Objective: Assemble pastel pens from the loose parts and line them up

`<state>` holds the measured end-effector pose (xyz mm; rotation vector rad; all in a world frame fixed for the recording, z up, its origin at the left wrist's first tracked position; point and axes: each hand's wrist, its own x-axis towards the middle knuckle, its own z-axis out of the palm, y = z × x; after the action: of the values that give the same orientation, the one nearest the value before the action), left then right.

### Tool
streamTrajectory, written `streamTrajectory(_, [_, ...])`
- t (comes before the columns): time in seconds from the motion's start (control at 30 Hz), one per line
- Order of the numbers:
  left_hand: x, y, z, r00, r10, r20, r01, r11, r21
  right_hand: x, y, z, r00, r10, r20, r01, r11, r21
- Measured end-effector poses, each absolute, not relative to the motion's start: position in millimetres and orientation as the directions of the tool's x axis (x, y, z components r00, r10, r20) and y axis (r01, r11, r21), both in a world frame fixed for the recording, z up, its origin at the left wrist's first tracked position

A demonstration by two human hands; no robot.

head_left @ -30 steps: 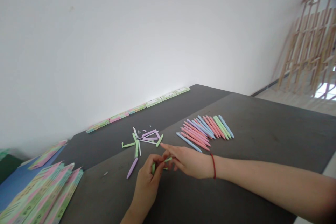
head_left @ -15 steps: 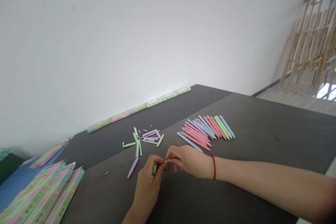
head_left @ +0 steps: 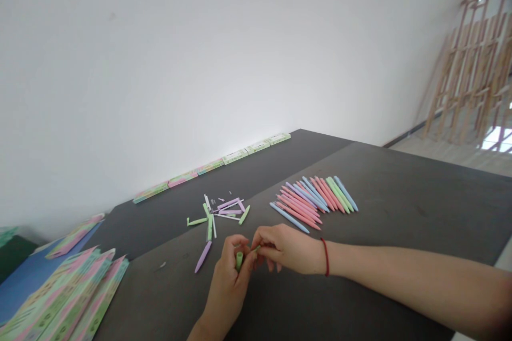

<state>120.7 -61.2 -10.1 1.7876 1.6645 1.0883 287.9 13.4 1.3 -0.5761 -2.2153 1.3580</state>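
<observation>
Just one green pen (head_left: 239, 261), two hands (head_left: 228, 293) (head_left: 288, 249)

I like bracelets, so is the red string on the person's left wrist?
No, the red string is tied around the right arm, and the left wrist shows none.

Workroom, dark table (head_left: 400, 197), loose pen parts (head_left: 224, 210)
</observation>
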Motion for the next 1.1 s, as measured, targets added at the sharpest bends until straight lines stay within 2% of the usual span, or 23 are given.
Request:
streamTrajectory(0.33, [119.2, -61.2, -8.1, 0.025, 0.958, 0.284, 0.589, -0.244, 0.770, 286.3, 13.7, -2.6, -0.778, 0.581, 0.237, 0.108, 0.496, -0.862])
streamTrajectory(0.53, [116.9, -61.8, -10.0, 0.043, 0.948, 0.314, 0.574, -0.281, 0.769, 286.4, 14.0, -0.1, -0.785, 0.572, 0.239, 0.037, 0.429, -0.902])
streamTrajectory(0.7, [116.1, -63.0, -10.3, 0.042, 0.947, 0.319, 0.579, -0.284, 0.765, 284.9, 13.4, -2.0, -0.801, 0.565, 0.199, -0.034, 0.289, -0.957])
streamTrajectory(0.83, [115.1, -64.4, -10.6, 0.046, 0.939, 0.340, 0.640, -0.289, 0.712, 282.3, 14.7, -3.8, -0.824, 0.555, 0.115, -0.057, 0.121, -0.991])
streamTrajectory(1.0, [112.7, -66.0, -11.5, 0.052, 0.938, 0.343, 0.700, -0.280, 0.657, 279.3, 18.1, -7.5, -0.866, 0.499, 0.032, -0.079, -0.074, -0.994])
streamTrajectory(1.1, [113.2, -65.9, -11.4, 0.048, 0.935, 0.350, 0.693, -0.284, 0.663, 278.4, 19.1, -8.2, -0.879, 0.477, 0.021, -0.087, -0.116, -0.989])
